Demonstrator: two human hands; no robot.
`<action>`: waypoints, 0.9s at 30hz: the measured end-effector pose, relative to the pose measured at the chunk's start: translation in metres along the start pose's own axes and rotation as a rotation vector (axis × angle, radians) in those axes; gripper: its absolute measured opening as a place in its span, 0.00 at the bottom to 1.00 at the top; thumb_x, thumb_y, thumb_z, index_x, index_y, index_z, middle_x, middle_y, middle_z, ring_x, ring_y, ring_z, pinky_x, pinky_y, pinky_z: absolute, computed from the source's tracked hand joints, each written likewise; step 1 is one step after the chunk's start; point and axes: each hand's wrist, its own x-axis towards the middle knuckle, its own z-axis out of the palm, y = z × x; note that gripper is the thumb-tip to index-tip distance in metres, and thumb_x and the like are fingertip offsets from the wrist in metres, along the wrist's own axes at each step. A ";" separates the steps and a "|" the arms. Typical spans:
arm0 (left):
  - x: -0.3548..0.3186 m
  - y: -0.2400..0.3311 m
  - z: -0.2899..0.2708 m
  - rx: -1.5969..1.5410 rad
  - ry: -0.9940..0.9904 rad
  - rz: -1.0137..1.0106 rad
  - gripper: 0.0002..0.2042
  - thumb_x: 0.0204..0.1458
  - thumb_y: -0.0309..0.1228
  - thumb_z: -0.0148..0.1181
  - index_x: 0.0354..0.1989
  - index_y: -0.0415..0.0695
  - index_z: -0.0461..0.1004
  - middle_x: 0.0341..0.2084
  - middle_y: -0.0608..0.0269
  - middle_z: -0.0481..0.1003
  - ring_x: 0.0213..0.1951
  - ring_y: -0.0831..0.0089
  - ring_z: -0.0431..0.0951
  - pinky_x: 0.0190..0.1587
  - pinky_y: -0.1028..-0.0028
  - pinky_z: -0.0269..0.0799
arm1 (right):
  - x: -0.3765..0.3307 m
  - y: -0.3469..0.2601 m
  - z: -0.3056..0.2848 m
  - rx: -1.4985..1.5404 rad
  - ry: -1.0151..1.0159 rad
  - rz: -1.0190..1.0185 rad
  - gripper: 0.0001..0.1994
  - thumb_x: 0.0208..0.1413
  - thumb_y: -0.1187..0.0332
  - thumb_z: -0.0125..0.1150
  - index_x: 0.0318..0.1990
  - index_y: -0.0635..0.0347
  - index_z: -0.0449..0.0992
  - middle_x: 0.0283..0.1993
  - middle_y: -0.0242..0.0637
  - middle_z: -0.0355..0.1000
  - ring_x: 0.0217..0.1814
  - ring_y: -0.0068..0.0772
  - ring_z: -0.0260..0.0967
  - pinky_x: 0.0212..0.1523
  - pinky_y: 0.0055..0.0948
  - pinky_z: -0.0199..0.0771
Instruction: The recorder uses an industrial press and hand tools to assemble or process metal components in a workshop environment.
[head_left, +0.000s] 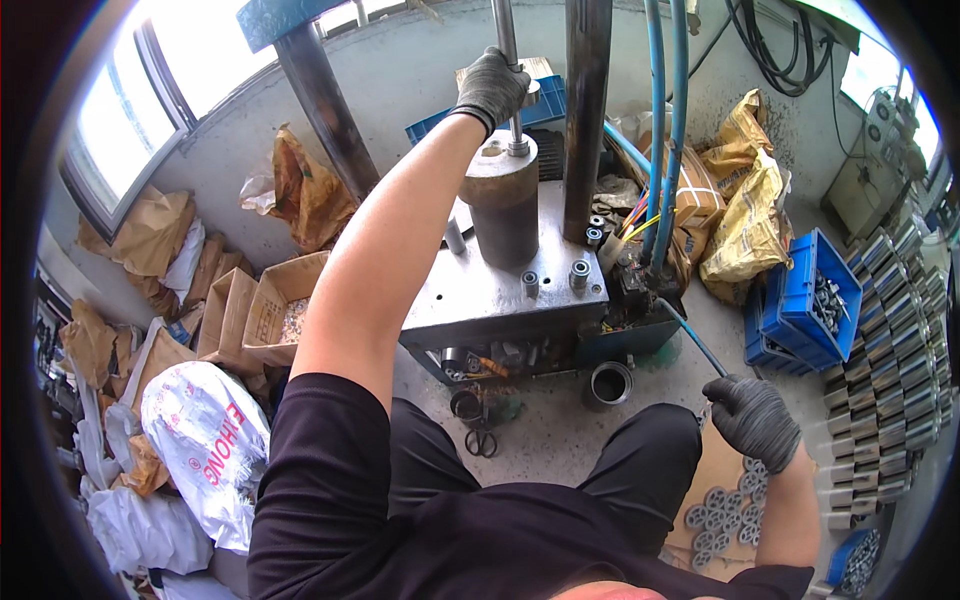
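Note:
My left hand [490, 90], in a grey glove, is closed around an upright steel rod [507, 30] of the press. A small metal ring [532, 94] shows beside its fingertips. Below it, the rod's foot meets the top of a thick steel cylinder [505, 215] standing on the press table [440, 310]. My right hand [755, 420], gloved too, grips the end of a long thin lever [692, 332] that runs to the valve block [635, 285]. Two small bearing-like metal parts [580, 274] stand on the table, right of the cylinder.
Dark press columns [588, 120] and blue hoses [668, 150] rise behind the table. Blue bins [810, 300] and stacked metal sleeves [885, 370] are at right. Spoked metal discs [715, 515] lie on cardboard near my right knee. Boxes [275, 310] and sacks [205, 440] crowd the left.

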 end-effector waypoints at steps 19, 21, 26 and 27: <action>-0.004 -0.004 0.000 -0.055 -0.029 -0.047 0.20 0.55 0.37 0.67 0.48 0.33 0.75 0.35 0.46 0.84 0.41 0.57 0.88 0.49 0.63 0.84 | 0.137 -0.003 -0.059 -0.254 0.774 -0.282 0.09 0.64 0.73 0.59 0.49 0.60 0.77 0.41 0.52 0.78 0.44 0.58 0.78 0.45 0.49 0.77; 0.002 -0.006 0.006 -0.011 -0.004 -0.017 0.19 0.55 0.37 0.66 0.47 0.34 0.75 0.36 0.44 0.84 0.42 0.54 0.87 0.50 0.60 0.83 | 0.166 0.011 -0.073 -0.255 0.817 -0.277 0.09 0.65 0.72 0.58 0.50 0.60 0.78 0.43 0.53 0.79 0.45 0.58 0.79 0.46 0.49 0.78; 0.001 -0.004 0.014 -0.004 0.002 -0.001 0.18 0.55 0.37 0.65 0.47 0.36 0.76 0.37 0.41 0.84 0.44 0.49 0.86 0.52 0.57 0.82 | 0.179 0.017 -0.076 -0.250 0.805 -0.150 0.15 0.66 0.71 0.58 0.57 0.60 0.79 0.47 0.55 0.81 0.49 0.58 0.80 0.50 0.48 0.80; 0.002 -0.008 0.012 0.004 0.005 -0.006 0.18 0.55 0.37 0.65 0.47 0.36 0.76 0.37 0.41 0.84 0.44 0.49 0.86 0.52 0.57 0.82 | 0.174 0.011 -0.074 -0.243 0.803 -0.157 0.15 0.66 0.71 0.58 0.57 0.60 0.79 0.47 0.55 0.81 0.49 0.58 0.80 0.50 0.48 0.80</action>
